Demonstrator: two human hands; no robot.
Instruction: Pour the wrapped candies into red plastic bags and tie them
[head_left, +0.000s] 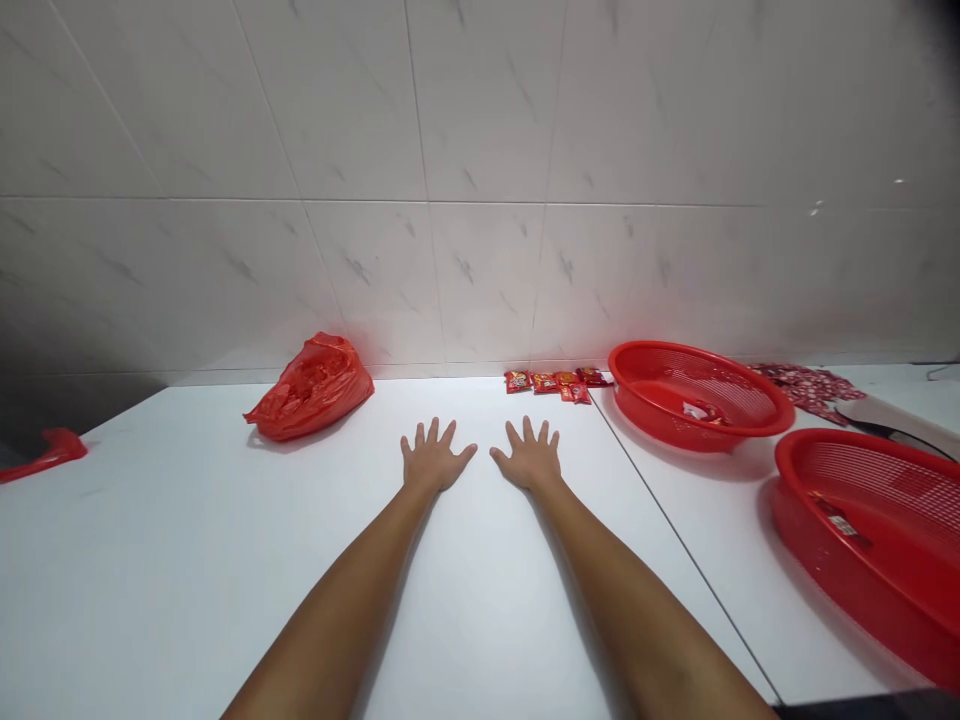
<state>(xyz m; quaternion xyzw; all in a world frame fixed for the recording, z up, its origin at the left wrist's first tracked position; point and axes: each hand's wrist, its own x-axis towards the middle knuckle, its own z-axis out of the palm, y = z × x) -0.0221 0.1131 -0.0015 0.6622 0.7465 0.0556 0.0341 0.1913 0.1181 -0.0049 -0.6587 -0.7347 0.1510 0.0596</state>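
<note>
My left hand (433, 460) lies flat on the white table (187, 560), its fingers spread and holding nothing. Beside it, a short gap away, my right hand (531, 457) rests palm down in the same manner, also without anything in it. Beyond the right hand, several small red packets (545, 383) lie near the wall. To the left of my left hand sits a crumpled red plastic bag (315, 388); what it holds cannot be made out.
Right of the packets stands a red plastic basket (701, 437) with a small wrapper inside. A larger red basket (847, 560) is nearer, at the right edge. Behind them lies a red-and-white patterned cloth (810, 385). A red plastic piece (56, 450) shows far left. The tiled wall (360, 270) bounds the table.
</note>
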